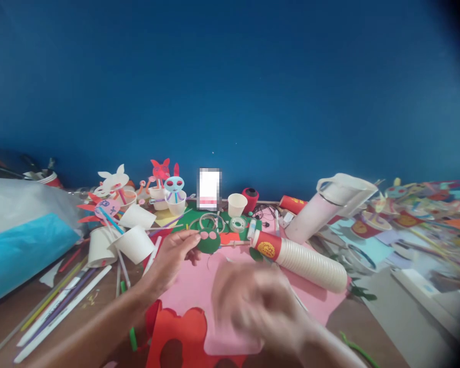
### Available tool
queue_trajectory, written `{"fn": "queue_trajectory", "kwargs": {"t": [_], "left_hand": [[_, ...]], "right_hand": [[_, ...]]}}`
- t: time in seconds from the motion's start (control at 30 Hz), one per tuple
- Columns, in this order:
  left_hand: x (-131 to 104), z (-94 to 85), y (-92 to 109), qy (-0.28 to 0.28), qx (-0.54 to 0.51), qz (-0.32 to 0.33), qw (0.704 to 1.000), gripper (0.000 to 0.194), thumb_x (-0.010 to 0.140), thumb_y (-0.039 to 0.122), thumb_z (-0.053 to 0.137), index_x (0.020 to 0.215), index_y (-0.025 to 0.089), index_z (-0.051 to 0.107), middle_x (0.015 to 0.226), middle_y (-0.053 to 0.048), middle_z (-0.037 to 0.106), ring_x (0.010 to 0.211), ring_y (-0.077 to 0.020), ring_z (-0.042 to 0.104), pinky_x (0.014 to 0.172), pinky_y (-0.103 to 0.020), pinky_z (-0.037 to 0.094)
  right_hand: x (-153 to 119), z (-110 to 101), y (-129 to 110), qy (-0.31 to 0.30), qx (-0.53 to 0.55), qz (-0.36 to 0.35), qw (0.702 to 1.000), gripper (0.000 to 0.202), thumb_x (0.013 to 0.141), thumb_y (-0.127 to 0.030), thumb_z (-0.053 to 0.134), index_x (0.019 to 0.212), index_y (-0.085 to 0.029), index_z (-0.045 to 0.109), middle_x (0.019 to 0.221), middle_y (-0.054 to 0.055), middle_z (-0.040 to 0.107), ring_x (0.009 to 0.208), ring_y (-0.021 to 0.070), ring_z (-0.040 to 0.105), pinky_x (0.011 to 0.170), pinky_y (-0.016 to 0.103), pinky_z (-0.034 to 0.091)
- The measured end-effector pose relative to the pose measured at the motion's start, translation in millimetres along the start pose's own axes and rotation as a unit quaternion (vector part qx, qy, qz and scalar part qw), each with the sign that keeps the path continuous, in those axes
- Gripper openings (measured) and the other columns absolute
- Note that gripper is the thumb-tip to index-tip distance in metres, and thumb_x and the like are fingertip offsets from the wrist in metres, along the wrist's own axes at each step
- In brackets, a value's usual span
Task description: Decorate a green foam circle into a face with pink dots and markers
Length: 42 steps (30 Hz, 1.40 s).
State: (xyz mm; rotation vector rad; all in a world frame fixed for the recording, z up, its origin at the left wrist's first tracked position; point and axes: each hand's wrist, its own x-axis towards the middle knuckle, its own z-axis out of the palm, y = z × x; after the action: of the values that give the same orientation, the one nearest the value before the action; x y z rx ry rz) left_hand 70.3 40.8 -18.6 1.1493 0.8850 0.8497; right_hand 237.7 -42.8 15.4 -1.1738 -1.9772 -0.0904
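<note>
My left hand (180,248) pinches the left edge of a green paper frog face (208,244), which carries two pink round eyes. The face is held up above a pink paper sheet (184,286). Over the same sheet, just right of the frog face, is my right hand (253,301), its fingers curled but smeared by motion. Whether anything is in that hand cannot be made out. Red paper with cut-out shapes (178,329) lies in front, below both hands.
A stack of paper cups (310,263) lies on the right, before a leaning white pitcher (322,204). White cups (134,243) and cup animals (175,197) stand at left. Rolls of tape (237,224) sit behind the frog face. Markers (61,312) lie at far left.
</note>
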Motion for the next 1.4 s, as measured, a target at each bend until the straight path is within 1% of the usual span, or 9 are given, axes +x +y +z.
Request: {"fn": "queue_trajectory", "kwargs": {"t": [0.07,0.2,0.33,0.63,0.83,1.03,1.2,1.3,1.4], "left_hand": [[0,1.2,0,-0.008,0.029,0.005,1.0,0.024,0.074,0.036,0.057,0.077,0.013,0.065,0.048,0.0,0.055,0.045,-0.0102,0.048,0.046,-0.023,0.038],[1,1.9,0,-0.023,0.049,0.009,0.998,0.024,0.076,0.036,0.054,0.074,0.014,0.065,0.049,0.0,0.054,0.048,-0.0115,0.049,0.048,-0.024,0.039],[5,0.4,-3,-0.024,0.055,0.009,0.998,0.024,0.075,0.035,0.054,0.069,0.014,0.063,0.048,0.0,0.054,0.047,-0.0118,0.049,0.048,-0.024,0.038],[5,0.0,-8,-0.041,-0.041,-0.059,0.997,0.021,0.072,0.033,0.057,0.074,0.013,0.063,0.051,0.0,0.055,0.049,-0.0122,0.051,0.047,-0.024,0.039],[5,1.2,-10,-0.016,0.025,-0.028,0.999,0.023,0.073,0.036,0.057,0.067,0.014,0.062,0.046,0.0,0.054,0.045,-0.0113,0.049,0.047,-0.024,0.038],[6,3.4,-9,-0.031,0.036,-0.041,0.998,0.024,0.074,0.036,0.056,0.066,0.014,0.061,0.047,0.0,0.054,0.046,-0.0115,0.049,0.049,-0.024,0.038],[17,-6.2,-20,-0.012,0.041,-0.015,0.999,0.024,0.073,0.036,0.056,0.062,0.014,0.059,0.045,0.002,0.051,0.043,-0.0103,0.046,0.047,-0.023,0.036],[21,-17.2,-30,0.022,0.055,-0.009,0.998,0.026,0.073,0.037,0.055,0.06,0.015,0.055,0.044,0.002,0.051,0.043,-0.0099,0.046,0.047,-0.022,0.036],[16,-24.9,-39,0.029,0.075,-0.006,0.997,0.027,0.076,0.038,0.052,0.062,0.015,0.055,0.046,0.002,0.052,0.045,-0.0099,0.047,0.047,-0.022,0.036]], "right_hand": [[9,10,16,0.0,0.054,0.086,0.995,0.025,0.086,-0.025,0.042,0.084,-0.012,0.064,0.071,0.0,0.067,0.064,0.0073,0.061,0.054,0.016,0.051],[16,37,52,-0.063,0.244,0.26,0.932,0.016,0.082,-0.027,0.05,0.087,-0.016,0.061,0.074,0.001,0.063,0.063,0.0095,0.056,0.056,0.019,0.045],[12,51,63,-0.099,0.356,0.292,0.882,0.016,0.079,-0.031,0.052,0.079,-0.016,0.059,0.069,-0.001,0.058,0.063,0.01,0.053,0.058,0.022,0.042],[11,53,55,-0.07,0.37,0.34,0.862,0.016,0.073,-0.029,0.056,0.063,-0.017,0.052,0.057,-0.005,0.048,0.052,0.0078,0.043,0.051,0.02,0.035],[10,53,51,-0.082,0.38,0.322,0.863,0.018,0.078,-0.031,0.053,0.069,-0.017,0.056,0.057,-0.004,0.046,0.053,0.0079,0.041,0.05,0.02,0.032],[6,62,54,-0.069,0.351,0.316,0.879,0.024,0.077,-0.033,0.054,0.059,-0.017,0.05,0.052,-0.006,0.041,0.049,0.0073,0.037,0.048,0.02,0.029],[5,64,66,-0.083,0.36,0.312,0.875,0.026,0.081,-0.039,0.046,0.07,-0.017,0.055,0.057,-0.004,0.049,0.053,0.0086,0.044,0.052,0.021,0.035],[5,56,77,-0.115,0.284,0.314,0.898,0.023,0.081,-0.034,0.045,0.071,-0.016,0.057,0.06,-0.003,0.053,0.056,0.009,0.046,0.053,0.02,0.035],[5,42,82,-0.211,0.136,0.277,0.927,0.021,0.08,-0.028,0.045,0.071,-0.017,0.06,0.066,-0.002,0.057,0.06,0.0097,0.049,0.054,0.02,0.032]]}}
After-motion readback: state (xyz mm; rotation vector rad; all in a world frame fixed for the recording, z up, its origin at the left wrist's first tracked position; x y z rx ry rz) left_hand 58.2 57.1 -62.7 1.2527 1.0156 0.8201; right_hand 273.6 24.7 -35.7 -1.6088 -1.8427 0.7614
